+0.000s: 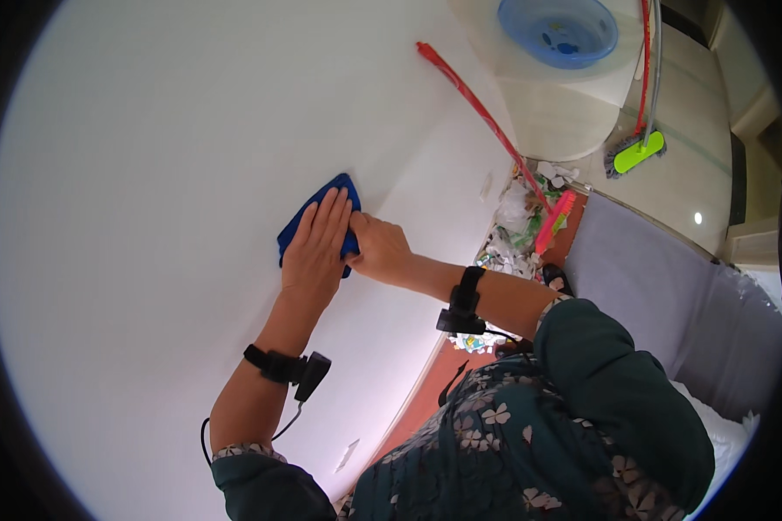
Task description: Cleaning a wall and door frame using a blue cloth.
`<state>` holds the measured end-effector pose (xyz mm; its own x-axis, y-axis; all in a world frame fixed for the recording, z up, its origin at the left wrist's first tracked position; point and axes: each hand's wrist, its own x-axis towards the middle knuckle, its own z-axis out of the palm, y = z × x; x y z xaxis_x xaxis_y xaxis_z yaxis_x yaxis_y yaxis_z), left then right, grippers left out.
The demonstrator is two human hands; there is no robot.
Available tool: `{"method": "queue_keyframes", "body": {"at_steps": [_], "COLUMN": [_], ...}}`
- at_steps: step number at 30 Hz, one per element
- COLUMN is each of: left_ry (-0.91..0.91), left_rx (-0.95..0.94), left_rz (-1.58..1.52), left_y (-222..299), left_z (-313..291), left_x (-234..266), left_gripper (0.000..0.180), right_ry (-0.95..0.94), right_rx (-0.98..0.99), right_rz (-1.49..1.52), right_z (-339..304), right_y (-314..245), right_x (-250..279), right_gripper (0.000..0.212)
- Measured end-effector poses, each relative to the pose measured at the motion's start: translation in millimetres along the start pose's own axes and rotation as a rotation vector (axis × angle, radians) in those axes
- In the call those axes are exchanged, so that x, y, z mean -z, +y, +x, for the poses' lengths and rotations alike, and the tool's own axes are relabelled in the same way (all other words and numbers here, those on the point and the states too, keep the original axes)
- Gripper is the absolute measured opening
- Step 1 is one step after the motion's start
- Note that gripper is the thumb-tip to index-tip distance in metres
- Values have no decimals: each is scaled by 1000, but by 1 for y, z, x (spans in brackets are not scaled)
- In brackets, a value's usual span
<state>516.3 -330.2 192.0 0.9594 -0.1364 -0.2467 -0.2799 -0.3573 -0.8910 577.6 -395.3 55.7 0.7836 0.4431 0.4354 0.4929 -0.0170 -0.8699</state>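
A folded dark blue cloth (pixel 346 184) lies flat against the white wall (pixel 165 191). My left hand (pixel 320 243) rests on top of it, palm down with the fingers stretched out side by side, pressing it to the surface. Right beside it, my right hand (pixel 381 249) is curled at the cloth's right edge and seems to pinch it between thumb and fingers. Part of the cloth is hidden beneath both hands.
A red-handled broom (pixel 495 130) with a pink head leans on the wall above a heap of litter (pixel 517 217). A blue basin (pixel 560 35) sits on a pale surface at upper right, near a lime-green mop (pixel 639 154). A grey panel (pixel 639 260) stands right.
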Motion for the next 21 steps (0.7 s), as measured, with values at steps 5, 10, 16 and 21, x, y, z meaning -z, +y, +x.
{"method": "queue_keyframes", "body": {"at_steps": [5, 10, 16, 21], "left_ry": [-18, -30, -20, 11], "left_rx": [-55, -57, -126, -193], "left_rz": [178, 286, 338, 249], "left_y": [12, 32, -3, -22], "left_z": [57, 104, 162, 184], "left_x": [120, 236, 229, 136], "left_gripper": [76, 73, 70, 74], "right_ry": [30, 202, 131, 166], "right_rx": [-106, -81, -236, -257], "right_rz": [200, 206, 298, 237], "right_z": [-12, -27, 25, 62], "right_y": [4, 9, 18, 48], "right_x": [123, 235, 254, 178], "right_gripper": [61, 62, 55, 54]}}
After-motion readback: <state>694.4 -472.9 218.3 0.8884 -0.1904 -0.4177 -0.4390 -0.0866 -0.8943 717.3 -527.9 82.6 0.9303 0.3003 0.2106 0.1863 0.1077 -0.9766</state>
